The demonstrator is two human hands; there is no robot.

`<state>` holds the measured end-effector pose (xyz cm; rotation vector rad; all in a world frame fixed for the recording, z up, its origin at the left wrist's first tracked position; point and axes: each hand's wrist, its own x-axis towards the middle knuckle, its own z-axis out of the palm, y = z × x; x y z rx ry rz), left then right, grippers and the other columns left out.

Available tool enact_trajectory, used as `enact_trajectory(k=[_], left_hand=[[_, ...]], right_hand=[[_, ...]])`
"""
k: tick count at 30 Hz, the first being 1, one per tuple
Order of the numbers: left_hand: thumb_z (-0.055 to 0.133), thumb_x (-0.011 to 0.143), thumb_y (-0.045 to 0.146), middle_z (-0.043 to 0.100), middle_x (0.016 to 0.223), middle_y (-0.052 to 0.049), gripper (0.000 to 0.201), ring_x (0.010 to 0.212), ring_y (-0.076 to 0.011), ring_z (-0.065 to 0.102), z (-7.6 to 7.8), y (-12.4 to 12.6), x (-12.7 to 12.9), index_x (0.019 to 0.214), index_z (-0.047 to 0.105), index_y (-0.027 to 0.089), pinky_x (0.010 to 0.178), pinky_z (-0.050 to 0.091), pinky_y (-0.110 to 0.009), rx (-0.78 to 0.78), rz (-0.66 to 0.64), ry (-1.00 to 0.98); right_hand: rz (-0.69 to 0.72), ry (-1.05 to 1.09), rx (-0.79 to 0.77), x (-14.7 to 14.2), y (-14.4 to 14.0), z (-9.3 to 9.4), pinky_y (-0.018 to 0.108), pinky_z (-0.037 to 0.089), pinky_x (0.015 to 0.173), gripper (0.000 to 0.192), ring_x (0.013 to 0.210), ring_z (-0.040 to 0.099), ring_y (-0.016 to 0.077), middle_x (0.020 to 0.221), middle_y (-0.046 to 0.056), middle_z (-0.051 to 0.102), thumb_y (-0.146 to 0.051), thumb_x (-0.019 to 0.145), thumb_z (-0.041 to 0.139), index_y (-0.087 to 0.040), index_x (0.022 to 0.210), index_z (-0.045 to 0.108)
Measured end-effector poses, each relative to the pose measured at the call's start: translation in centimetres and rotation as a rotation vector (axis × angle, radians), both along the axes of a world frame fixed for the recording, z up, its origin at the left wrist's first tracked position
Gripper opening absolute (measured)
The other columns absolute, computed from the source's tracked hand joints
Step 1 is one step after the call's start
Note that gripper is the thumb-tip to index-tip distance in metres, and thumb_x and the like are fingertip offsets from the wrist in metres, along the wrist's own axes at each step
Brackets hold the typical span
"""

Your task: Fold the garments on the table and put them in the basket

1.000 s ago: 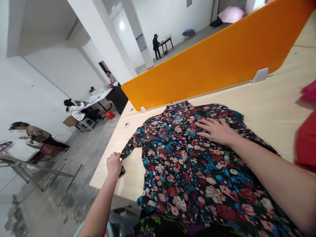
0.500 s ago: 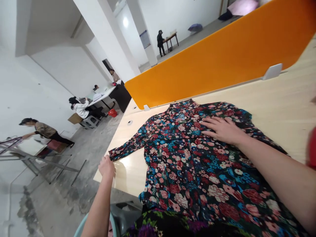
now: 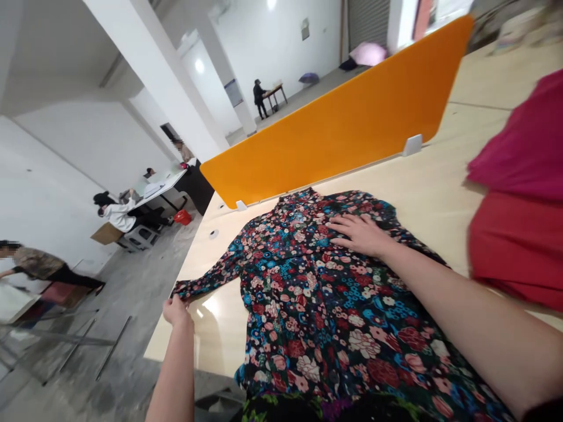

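The floral garment [image 3: 303,293] lies spread under the right hand [image 3: 358,234], flat with fingers extended; the left hand [image 3: 177,310] pinches its sleeve end. It looks light, soft and limp, best held by cuffs or seams. Beyond the hands, an orange divider [image 3: 338,123] stands on the smooth tabletop [image 3: 433,205]; farther left, a person [image 3: 118,217] sits.

Matt cloth blouse [image 3: 285,305], smooth slightly glossy wood-look table [image 3: 220,334], smooth divider panel [image 3: 334,135], rough concrete floor [image 3: 132,287]
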<state>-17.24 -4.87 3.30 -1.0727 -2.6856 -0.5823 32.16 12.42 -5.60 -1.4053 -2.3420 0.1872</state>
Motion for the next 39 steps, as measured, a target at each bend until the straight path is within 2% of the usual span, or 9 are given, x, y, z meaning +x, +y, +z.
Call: enact_trajectory(k=[4, 7, 9, 12, 15, 18, 23, 32, 39], left_hand=[[0.052, 0.091, 0.036, 0.056, 0.12, -0.009, 0.033, 0.102, -0.0208, 0.058, 2.0, 3.9, 2.8, 0.118, 0.055, 0.017, 0.086, 0.051, -0.041, 0.162, -0.07, 0.044], [0.031, 0.099, 0.029, 0.058, 0.115, -0.012, 0.03, 0.106, -0.0186, 0.056, 3.0, 7.1, 7.4, 0.112, 0.055, 0.015, 0.093, 0.047, -0.039, 0.43, -0.156, 0.108], [0.032, 0.098, 0.029, 0.059, 0.112, -0.012, 0.028, 0.11, -0.0191, 0.054, 2.9, 8.6, 11.9, 0.101, 0.056, 0.017, 0.097, 0.045, -0.037, 0.557, -0.469, 0.174], [0.042, 0.094, 0.036, 0.055, 0.128, -0.008, 0.022, 0.123, -0.0196, 0.048, 1.2, 9.5, 18.2, 0.09, 0.059, 0.023, 0.104, 0.041, -0.035, 0.305, -1.066, 0.212], [0.038, 0.096, 0.032, 0.052, 0.135, -0.008, 0.025, 0.128, -0.0176, 0.045, -1.1, 9.7, 20.6, 0.094, 0.061, 0.022, 0.107, 0.038, -0.036, 0.142, -1.299, 0.213], [0.035, 0.096, 0.029, 0.05, 0.138, -0.009, 0.03, 0.132, -0.0205, 0.039, -2.9, 10.5, 18.8, 0.108, 0.061, 0.02, 0.111, 0.033, -0.042, 0.074, -1.134, 0.259], [0.042, 0.092, 0.046, 0.037, 0.149, -0.008, 0.05, 0.137, -0.0331, 0.029, -5.0, 11.8, 14.4, 0.139, 0.043, 0.026, 0.108, 0.028, -0.056, -0.266, -0.815, 0.327], [0.034, 0.093, 0.05, 0.034, 0.151, -0.007, 0.055, 0.138, -0.0332, 0.026, -5.8, 11.7, 14.3, 0.144, 0.035, 0.029, 0.11, 0.024, -0.056, -0.302, -0.783, 0.327], [0.036, 0.092, 0.051, 0.033, 0.151, -0.007, 0.056, 0.139, -0.0342, 0.024, -6.3, 11.8, 14.1, 0.144, 0.035, 0.029, 0.111, 0.022, -0.056, -0.305, -0.777, 0.31]], right_hand=[[-0.004, 0.058, -0.007, 0.0, -0.1, 0.5, 0.057, 0.024, 0.107, 0.058, 0.133, 0.036, 0.0289, 0.142, 0.002, 0.048, -0.062, 0.088, 0.029, -0.032, 0.13, 0.055], [0.003, 0.083, 0.016, 0.1, 0.0, 0.4, 0.056, 0.026, 0.106, 0.055, 0.131, 0.039, 0.0284, 0.14, 0.002, 0.051, -0.06, 0.089, 0.029, -0.033, 0.125, 0.059], [0.014, 0.094, 0.035, 0.3, 0.0, 0.2, 0.055, 0.027, 0.106, 0.053, 0.13, 0.04, 0.0281, 0.139, 0.002, 0.052, -0.059, 0.089, 0.03, -0.033, 0.122, 0.061], [0.027, 0.109, 0.05, 0.4, 0.2, 0.0, 0.053, 0.03, 0.104, 0.052, 0.129, 0.042, 0.0274, 0.138, 0.004, 0.053, -0.057, 0.09, 0.031, -0.03, 0.123, 0.061], [0.016, 0.118, 0.051, 0.6, 0.4, -0.2, 0.053, 0.032, 0.103, 0.052, 0.128, 0.044, 0.0277, 0.138, 0.007, 0.052, -0.053, 0.091, 0.031, -0.028, 0.127, 0.058], [0.01, 0.135, 0.063, 0.6, 0.6, -0.3, 0.054, 0.032, 0.103, 0.05, 0.126, 0.046, 0.0283, 0.137, 0.008, 0.053, -0.05, 0.091, 0.033, -0.026, 0.129, 0.056], [-0.024, 0.273, 0.143, 0.4, 0.0, 0.7, 0.044, 0.04, 0.099, 0.047, 0.116, 0.054, 0.0259, 0.123, 0.01, 0.063, -0.045, 0.092, 0.034, -0.022, 0.124, 0.06], [0.164, 0.059, 0.169, -2.6, -2.9, 2.8, 0.042, 0.044, 0.078, 0.036, 0.094, 0.057, 0.0266, 0.094, 0.011, 0.065, -0.035, 0.093, 0.036, -0.02, 0.094, 0.068], [0.331, 0.088, 0.093, -1.0, -2.2, 4.1, 0.042, 0.042, 0.087, 0.034, 0.1, 0.056, 0.0245, 0.104, 0.007, 0.065, -0.037, 0.092, 0.037, -0.024, 0.079, 0.066]])
